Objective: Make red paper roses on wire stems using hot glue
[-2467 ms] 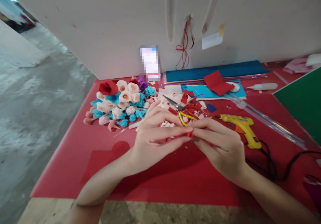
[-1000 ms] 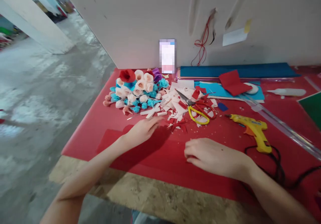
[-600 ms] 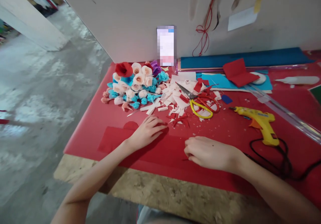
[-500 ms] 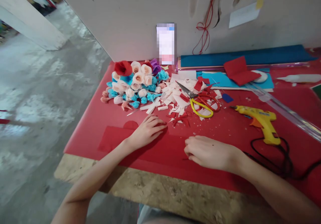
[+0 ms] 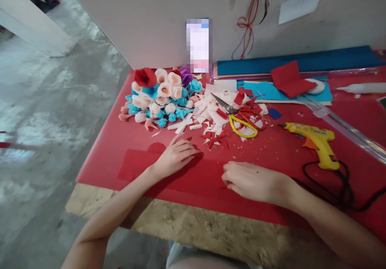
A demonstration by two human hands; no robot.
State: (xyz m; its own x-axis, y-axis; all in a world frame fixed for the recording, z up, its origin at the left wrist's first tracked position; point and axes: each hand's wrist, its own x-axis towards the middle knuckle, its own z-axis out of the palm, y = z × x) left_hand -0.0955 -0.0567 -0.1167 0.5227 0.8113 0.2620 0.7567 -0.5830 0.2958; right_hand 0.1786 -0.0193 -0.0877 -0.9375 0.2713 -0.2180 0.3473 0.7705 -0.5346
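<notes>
A long strip of red paper [image 5: 202, 178] lies on the red-covered table, hard to tell from the cover. My left hand [image 5: 176, 156] rests over the strip with its fingers stretched out and the index finger lifted; a bit of red shows by its fingertips. At the strip's right end, my right hand [image 5: 241, 178] is closed, its curled fingers pinching the paper. A small rounded red piece [image 5: 157, 147] sits just beyond the strip, left of my left hand. Scissors [image 5: 238, 118] with yellow and red handles lie partly open on paper scraps, beyond both hands.
Paper flowers [image 5: 163, 94] are heaped at the back left, with white and red scraps [image 5: 211, 110] alongside. A yellow glue gun [image 5: 316, 140] with a black cord lies at right. Blue paper [image 5: 289, 62] runs along the wall, where a phone [image 5: 198, 46] leans.
My left index finger has lifted away from the other fingers, and red paper now shows at the left fingertips. The right hand is nearly still. The view has tilted slightly.
</notes>
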